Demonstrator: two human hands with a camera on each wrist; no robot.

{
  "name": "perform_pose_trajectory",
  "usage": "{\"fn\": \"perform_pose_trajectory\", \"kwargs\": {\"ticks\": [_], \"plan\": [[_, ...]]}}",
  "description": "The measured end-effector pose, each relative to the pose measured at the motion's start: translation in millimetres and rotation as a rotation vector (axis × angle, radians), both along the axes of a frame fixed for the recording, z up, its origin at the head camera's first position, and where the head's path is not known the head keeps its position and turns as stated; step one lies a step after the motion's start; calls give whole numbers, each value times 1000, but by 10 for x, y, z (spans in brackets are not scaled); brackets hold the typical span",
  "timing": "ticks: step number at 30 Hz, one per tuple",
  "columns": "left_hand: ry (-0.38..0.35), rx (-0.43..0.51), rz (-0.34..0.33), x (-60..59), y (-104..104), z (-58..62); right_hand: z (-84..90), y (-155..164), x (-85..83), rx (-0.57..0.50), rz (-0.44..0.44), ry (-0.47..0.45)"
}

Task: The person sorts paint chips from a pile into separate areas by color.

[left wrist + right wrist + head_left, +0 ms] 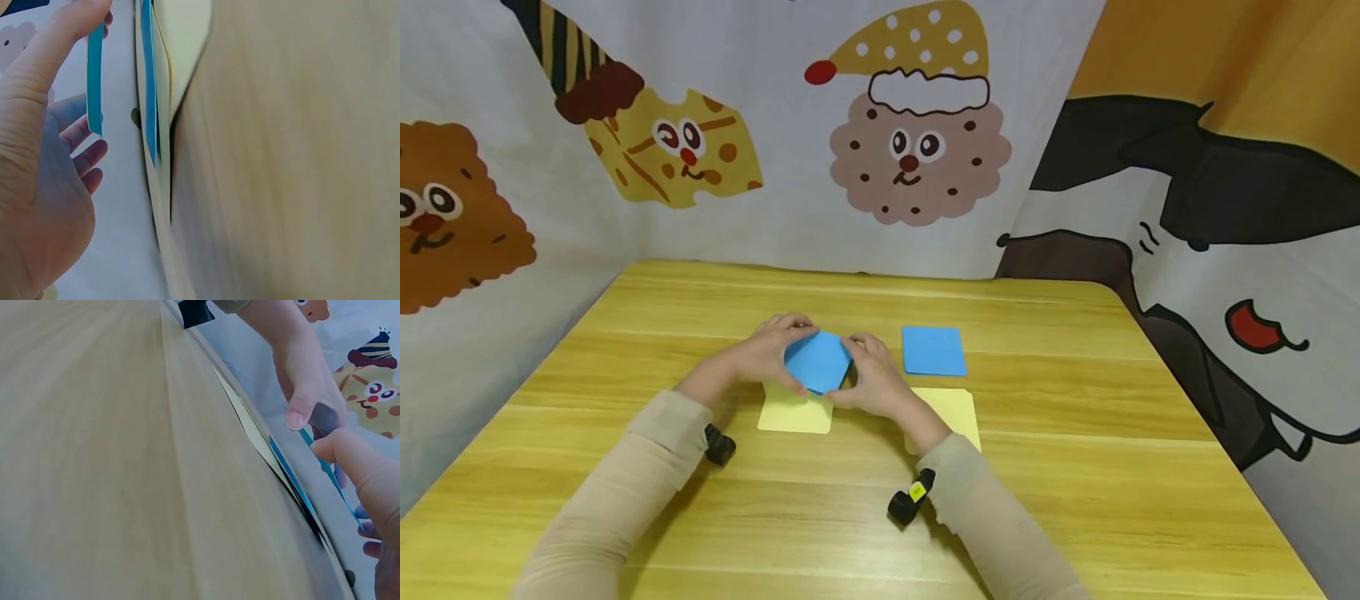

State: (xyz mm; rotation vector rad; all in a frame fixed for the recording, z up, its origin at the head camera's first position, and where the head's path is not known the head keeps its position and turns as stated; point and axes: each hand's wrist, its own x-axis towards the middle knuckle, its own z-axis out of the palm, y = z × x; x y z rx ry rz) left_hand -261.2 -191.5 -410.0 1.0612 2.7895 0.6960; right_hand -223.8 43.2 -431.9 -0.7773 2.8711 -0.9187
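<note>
Got the blue paper point(817, 360) pinched between both hands, left hand point(767, 350) and right hand point(872, 379), fingers curled round its edges, just above the yellow sheet point(793, 414). It looks super light and floppy, so grabbing by the edges seems safest.

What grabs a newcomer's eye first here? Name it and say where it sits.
First the blue sheet, held up between the left hand and the right hand above mid-table, its corner pointing down; the fingers pinch its edges. Beneath it lies a pale yellow sheet, with a second yellow sheet to its right and a flat blue square behind that. Cartoon cookie faces fill the curtain behind the wooden table.
</note>
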Motion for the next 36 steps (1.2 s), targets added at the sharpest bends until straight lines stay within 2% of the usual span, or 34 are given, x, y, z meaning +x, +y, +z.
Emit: {"fn": "perform_pose_trajectory", "kwargs": {"ticks": [12, 25, 36], "plan": [[53, 48, -9, 34, 210, 10, 111, 256, 25, -24, 18, 35], [18, 91, 21, 16, 623, 55, 203, 730, -41, -28, 44, 55], [-78, 168, 34, -73, 987, 23, 280, 1208, -200, -62, 119, -30]]}}
